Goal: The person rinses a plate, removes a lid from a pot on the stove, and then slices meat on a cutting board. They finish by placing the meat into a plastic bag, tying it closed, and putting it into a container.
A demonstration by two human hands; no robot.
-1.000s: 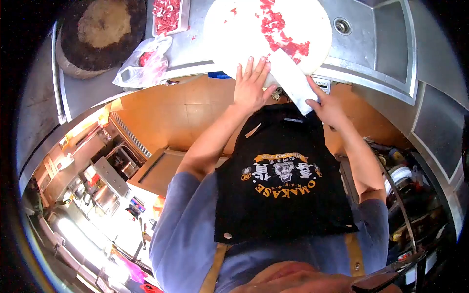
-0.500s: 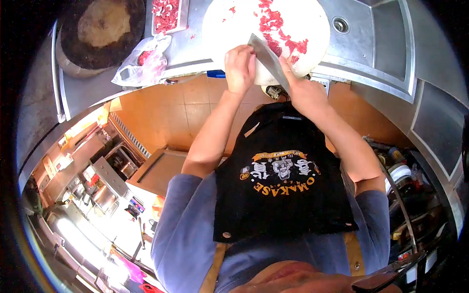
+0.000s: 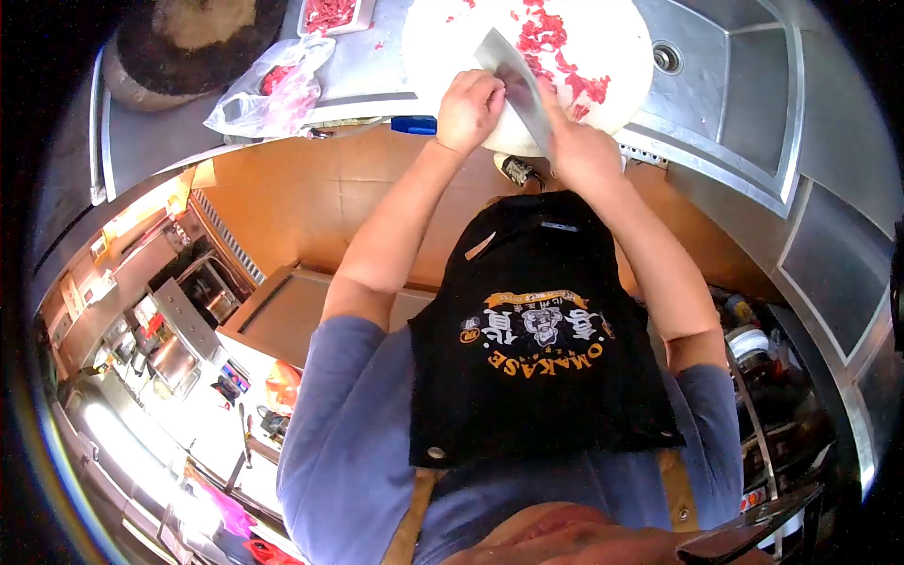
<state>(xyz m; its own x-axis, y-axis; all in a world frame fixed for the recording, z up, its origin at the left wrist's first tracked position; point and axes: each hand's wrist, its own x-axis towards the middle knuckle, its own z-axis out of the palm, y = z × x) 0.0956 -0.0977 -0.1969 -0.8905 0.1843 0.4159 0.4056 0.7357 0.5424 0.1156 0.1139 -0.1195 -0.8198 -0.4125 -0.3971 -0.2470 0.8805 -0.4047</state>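
A wide-bladed cleaver (image 3: 516, 79) slants over the round white cutting board (image 3: 438, 42). My right hand (image 3: 586, 155) is closed round its handle, with the index finger stretched along the blade. My left hand (image 3: 473, 111) rests at the board's near edge with its fingers curled, their tips close against the left face of the blade. Whatever lies under those fingertips is hidden. Red sliced meat (image 3: 543, 33) is scattered over the board to the right of the blade, with more pieces (image 3: 589, 89) nearer the right edge.
Left of the board are a metal tray of sliced meat (image 3: 331, 14) and a clear plastic bag (image 3: 273, 94) with some red meat in it. A dark round chopping block (image 3: 141, 75) stands farther left. On the right is a steel sink with a drain (image 3: 668, 58).
The cleaver's blade now stands more upright and shows more of its face. Both hands remain at the board. The whole view has shifted slightly.
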